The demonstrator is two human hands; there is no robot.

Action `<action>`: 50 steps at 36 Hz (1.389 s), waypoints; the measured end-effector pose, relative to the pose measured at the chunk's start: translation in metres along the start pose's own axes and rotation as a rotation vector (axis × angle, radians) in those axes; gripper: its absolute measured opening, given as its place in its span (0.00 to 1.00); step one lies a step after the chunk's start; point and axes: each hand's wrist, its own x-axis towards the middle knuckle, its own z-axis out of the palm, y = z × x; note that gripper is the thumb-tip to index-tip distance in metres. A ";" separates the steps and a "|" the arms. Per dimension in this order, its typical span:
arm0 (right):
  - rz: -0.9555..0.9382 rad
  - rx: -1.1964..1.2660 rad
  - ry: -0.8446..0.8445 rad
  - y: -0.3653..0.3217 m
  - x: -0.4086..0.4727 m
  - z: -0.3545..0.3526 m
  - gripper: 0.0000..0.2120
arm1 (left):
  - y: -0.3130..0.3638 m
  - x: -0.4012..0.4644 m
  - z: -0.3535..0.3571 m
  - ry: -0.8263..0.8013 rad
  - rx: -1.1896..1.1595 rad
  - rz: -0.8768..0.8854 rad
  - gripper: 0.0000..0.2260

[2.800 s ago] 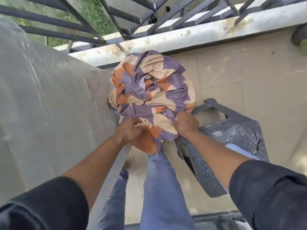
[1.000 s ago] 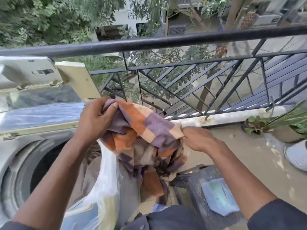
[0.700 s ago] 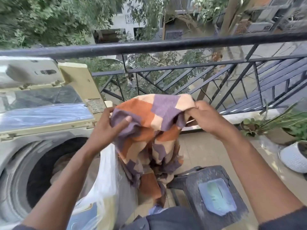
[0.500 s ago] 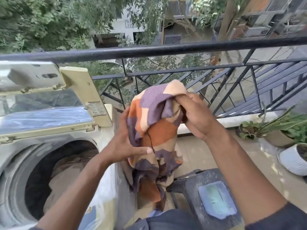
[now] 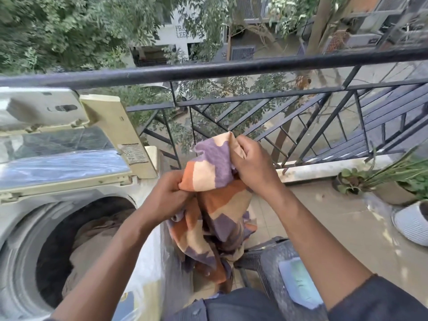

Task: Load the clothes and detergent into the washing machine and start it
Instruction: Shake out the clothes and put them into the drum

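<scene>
An orange, purple and cream patterned cloth (image 5: 215, 212) hangs in the air just right of the top-loading washing machine (image 5: 20, 218). My right hand (image 5: 252, 165) grips its top edge up high. My left hand (image 5: 166, 195) grips a fold lower down, at the cloth's left side. The machine's lid (image 5: 62, 149) stands folded open, and the drum (image 5: 76, 246) holds a brownish garment. The cloth's lower part dangles beside the machine's right wall.
A dark plastic stool (image 5: 278, 269) with a pale blue packet (image 5: 301, 283) on it stands under my right forearm. A black metal railing (image 5: 231, 68) runs across ahead. Potted plants (image 5: 379, 181) and a white ribbed pot (image 5: 412, 223) sit at the right on the tiled floor.
The cloth was lifted from floor level up beside the open machine. My hands have drawn closer together on it, with the right hand raised above the left.
</scene>
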 end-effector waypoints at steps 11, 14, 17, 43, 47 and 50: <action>0.292 0.580 -0.074 0.053 -0.010 0.013 0.18 | 0.028 0.013 -0.023 0.221 -0.151 -0.002 0.20; 0.444 0.483 -0.181 0.090 -0.025 0.035 0.10 | 0.039 0.015 -0.027 0.281 -0.232 0.012 0.19; 0.478 0.115 -0.441 0.131 -0.039 0.058 0.22 | 0.050 0.016 -0.030 0.300 -0.240 0.067 0.20; 0.426 0.211 -0.192 0.104 -0.019 0.025 0.15 | -0.015 0.023 -0.016 0.261 0.452 -0.222 0.16; 0.292 0.413 -0.226 0.048 -0.018 0.011 0.14 | -0.025 0.022 -0.009 0.225 0.300 -0.189 0.24; 0.226 0.633 -0.193 0.015 -0.016 0.008 0.11 | -0.034 0.022 -0.010 0.074 0.177 -0.067 0.46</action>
